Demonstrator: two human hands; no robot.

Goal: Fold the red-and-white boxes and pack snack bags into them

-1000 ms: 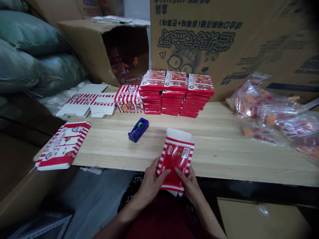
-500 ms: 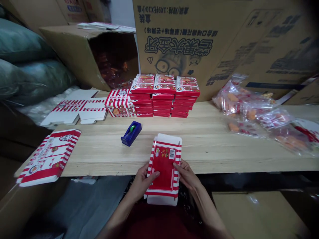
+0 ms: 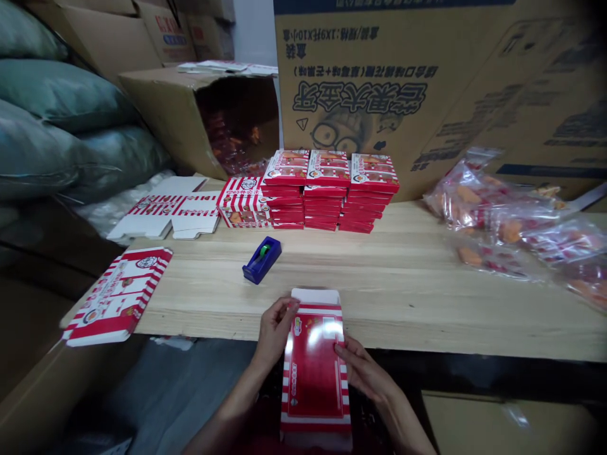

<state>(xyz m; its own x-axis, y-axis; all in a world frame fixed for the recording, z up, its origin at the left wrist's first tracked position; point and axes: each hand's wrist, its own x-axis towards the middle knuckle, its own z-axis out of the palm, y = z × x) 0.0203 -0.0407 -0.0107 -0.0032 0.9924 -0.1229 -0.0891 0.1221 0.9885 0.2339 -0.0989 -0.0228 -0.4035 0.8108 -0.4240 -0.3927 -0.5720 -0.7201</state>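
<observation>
A red-and-white striped cardboard box (image 3: 315, 373) is held at the table's front edge, its white end flap (image 3: 316, 296) pointing away from me. My left hand (image 3: 275, 328) pinches the far left corner near that flap. Around the box's right side my right hand (image 3: 364, 365) is closed, thumb on the red panel and fingers partly hidden behind. Beyond the box a blue tape dispenser (image 3: 262, 260) with a green roll stands on the wooden table (image 3: 403, 284).
Stacks of red-and-white boxes (image 3: 327, 189) stand at the back. Flat printed cartons (image 3: 118, 294) lie at the left, some over the edge; unfolded ones (image 3: 165, 208) lie behind. Clear plastic bags with orange pieces (image 3: 507, 221) are at the right. A big brown carton (image 3: 351, 76) stands behind.
My left hand has moved from the box's lower left side up to its far left corner. The box is lower and closer to me. The camera view has shifted.
</observation>
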